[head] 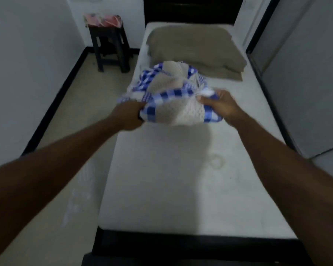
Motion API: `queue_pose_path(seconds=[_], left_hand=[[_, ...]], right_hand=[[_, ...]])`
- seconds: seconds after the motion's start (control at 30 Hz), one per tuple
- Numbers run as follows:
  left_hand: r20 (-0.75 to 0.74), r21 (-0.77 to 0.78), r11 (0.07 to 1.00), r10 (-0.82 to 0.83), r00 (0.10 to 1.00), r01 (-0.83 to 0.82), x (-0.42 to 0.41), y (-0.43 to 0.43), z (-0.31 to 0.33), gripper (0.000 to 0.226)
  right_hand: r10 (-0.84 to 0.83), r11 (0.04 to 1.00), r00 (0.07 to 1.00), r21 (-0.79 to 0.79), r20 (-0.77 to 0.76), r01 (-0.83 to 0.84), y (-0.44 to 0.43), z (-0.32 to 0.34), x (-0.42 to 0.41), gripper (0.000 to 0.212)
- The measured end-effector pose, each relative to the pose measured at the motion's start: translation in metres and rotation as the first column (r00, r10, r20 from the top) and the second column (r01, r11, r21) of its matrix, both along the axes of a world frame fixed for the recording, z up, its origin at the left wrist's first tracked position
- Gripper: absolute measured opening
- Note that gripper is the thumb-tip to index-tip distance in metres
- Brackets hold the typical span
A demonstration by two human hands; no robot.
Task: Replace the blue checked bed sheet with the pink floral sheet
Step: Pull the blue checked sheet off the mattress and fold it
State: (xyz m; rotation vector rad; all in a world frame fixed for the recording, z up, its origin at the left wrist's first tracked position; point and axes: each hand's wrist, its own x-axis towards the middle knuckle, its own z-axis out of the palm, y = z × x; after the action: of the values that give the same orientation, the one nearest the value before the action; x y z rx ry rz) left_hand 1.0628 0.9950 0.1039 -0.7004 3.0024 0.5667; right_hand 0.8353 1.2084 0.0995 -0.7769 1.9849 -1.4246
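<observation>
The blue checked sheet (169,95) is bunched into a loose bundle held above the bare white mattress (181,179). My left hand (130,117) grips the bundle's left edge and my right hand (221,106) grips its right edge. A folded pink floral sheet (104,20) in a clear wrapper rests on a dark stool (110,45) at the back left, beside the bed.
A tan pillow (196,48) lies at the head of the mattress. The dark bed frame (181,244) borders the foot. White walls close in on the left and right, with a strip of pale floor (65,150) to the left of the bed.
</observation>
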Motion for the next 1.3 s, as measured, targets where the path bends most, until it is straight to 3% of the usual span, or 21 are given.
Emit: queue_pose_path(seconds=[0.07,0.13,0.2,0.27,0.33,0.4,0.47,0.57,0.73,0.8,0.93,1.03,1.1,1.2,1.23,1.3], left_hand=[[0.220,0.133,0.989,-0.090,0.971,0.062,0.032,0.035,-0.058,0.044],[0.476,0.356,0.933,-0.234,0.848,0.057,0.061,0.068,-0.110,0.025],[0.602,0.563,0.826,-0.394,0.694,-0.019,0.079,0.089,-0.140,0.022],[0.622,0.652,0.750,-0.448,0.642,-0.108,0.087,0.100,-0.149,0.029],[0.590,0.686,0.716,-0.446,0.673,-0.126,0.083,0.095,-0.152,0.031],[0.538,0.650,0.746,-0.316,0.781,-0.146,0.070,0.080,-0.156,0.030],[0.453,0.581,0.800,-0.162,0.877,-0.152,0.050,0.062,-0.157,0.011],[0.385,0.467,0.869,-0.032,0.922,-0.165,0.015,0.037,-0.169,0.007],[0.445,0.401,0.885,0.039,0.895,-0.237,-0.019,0.007,-0.230,0.024],[0.462,0.402,0.868,0.083,0.883,-0.292,-0.022,-0.002,-0.250,0.032],[0.453,0.419,0.809,0.207,0.867,-0.412,-0.011,-0.010,-0.275,0.039],[0.521,0.302,0.888,0.151,0.840,-0.347,-0.001,-0.002,-0.275,0.063],[0.418,0.110,0.941,0.248,0.874,-0.320,0.010,0.007,-0.266,0.076],[-0.017,-0.079,0.971,0.225,0.974,-0.225,0.020,0.030,-0.257,0.081],[-0.062,-0.097,0.984,0.147,0.987,-0.152,0.018,0.043,-0.257,0.079],[0.025,-0.110,0.994,0.021,0.999,-0.018,0.017,0.070,-0.273,0.074]], right_hand=[[0.089,0.967,0.984,0.222,0.157,-0.123,0.042,-0.073,0.025,0.043],[0.187,0.848,0.887,0.387,0.423,-0.363,0.089,-0.134,0.054,0.060],[0.205,0.731,0.752,0.413,0.627,-0.543,0.128,-0.171,0.080,0.083],[0.174,0.706,0.726,0.430,0.665,-0.563,0.147,-0.186,0.092,0.090],[0.138,0.810,0.828,0.420,0.543,-0.410,0.148,-0.183,0.091,0.066],[0.061,0.931,0.929,0.315,0.365,-0.185,0.137,-0.174,0.078,0.035],[-0.069,0.967,0.981,0.256,0.181,0.021,0.119,-0.172,0.058,0.026],[-0.122,0.961,0.990,0.241,-0.068,0.135,0.082,-0.193,0.034,0.028],[-0.035,0.954,0.945,0.271,-0.325,0.128,0.027,-0.262,0.007,0.028],[-0.019,0.947,0.933,0.292,-0.360,0.132,0.021,-0.287,0.004,0.007],[-0.014,0.924,0.914,0.344,-0.406,0.167,0.023,-0.314,0.003,0.043],[0.027,0.851,0.805,0.436,-0.593,0.292,0.023,-0.293,0.016,0.061],[0.008,0.843,0.684,0.374,-0.729,0.388,0.025,-0.269,0.038,0.062],[0.044,0.917,0.600,0.271,-0.798,0.293,0.027,-0.254,0.088,0.059],[0.117,0.919,0.592,0.313,-0.797,0.239,0.026,-0.259,0.106,0.059],[0.295,0.863,0.598,0.476,-0.746,0.168,0.022,-0.272,0.129,0.064]])
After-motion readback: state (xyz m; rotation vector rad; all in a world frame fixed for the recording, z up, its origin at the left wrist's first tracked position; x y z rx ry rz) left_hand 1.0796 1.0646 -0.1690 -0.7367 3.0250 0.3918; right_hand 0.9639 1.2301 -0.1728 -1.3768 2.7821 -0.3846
